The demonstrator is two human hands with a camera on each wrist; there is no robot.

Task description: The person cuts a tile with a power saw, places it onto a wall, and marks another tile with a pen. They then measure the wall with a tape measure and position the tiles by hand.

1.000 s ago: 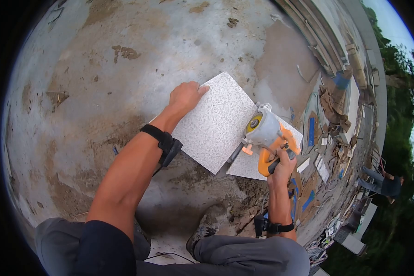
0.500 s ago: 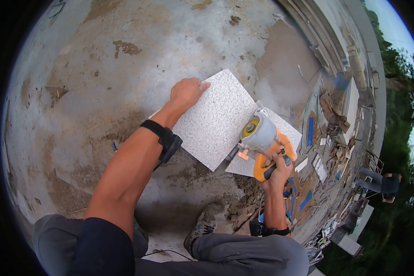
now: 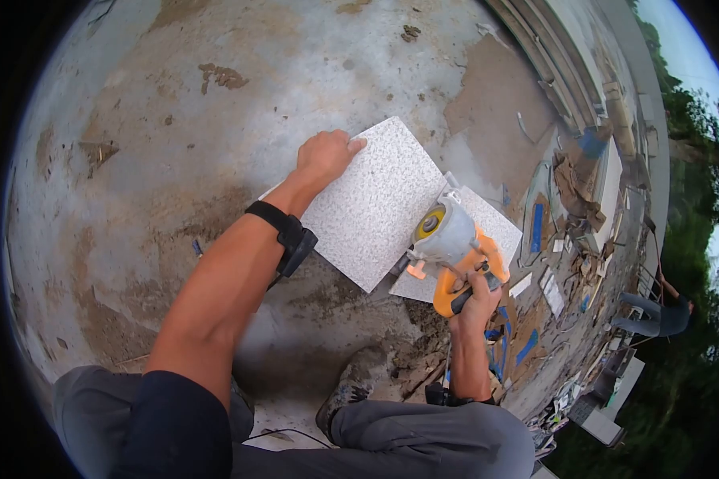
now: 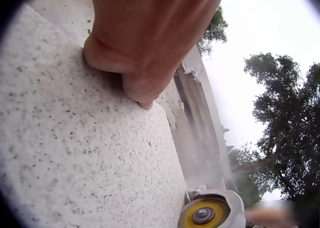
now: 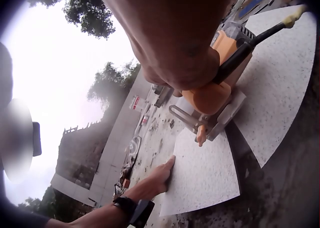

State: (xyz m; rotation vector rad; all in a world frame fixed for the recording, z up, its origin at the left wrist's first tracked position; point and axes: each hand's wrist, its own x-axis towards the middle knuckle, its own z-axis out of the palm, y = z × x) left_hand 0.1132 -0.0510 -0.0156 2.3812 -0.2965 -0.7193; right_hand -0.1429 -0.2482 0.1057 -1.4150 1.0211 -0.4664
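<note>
I have the left hand (image 3: 325, 156) gripping the rim of the speckled slab (image 3: 367, 207), thumb laid on its top face and the other fingers curled at the edge; how far they reach underneath I cannot tell. The slab lies flat, face up, on or just above the ground (image 3: 280, 88). My right hand (image 3: 478, 297) holds the saw (image 3: 449, 243) at the slab's opposite side, its fingers closed round the orange handle.

Against the view a second ago, the saw has slid along that side of the slab towards the corner nearest the knees, while the left hand keeps the same spot on the rim. I read that as the tool being drawn back towards the person, with most of the pass along this side behind it.

Just past the saw from the slab sits a smaller speckled piece (image 3: 481, 206), a dark gap showing between the two at the near end. Whether they still join beneath the tool, I cannot see. The yellow disc (image 3: 430, 224) faces the slab's side; whether it is biting stone is hidden from me.
</note>
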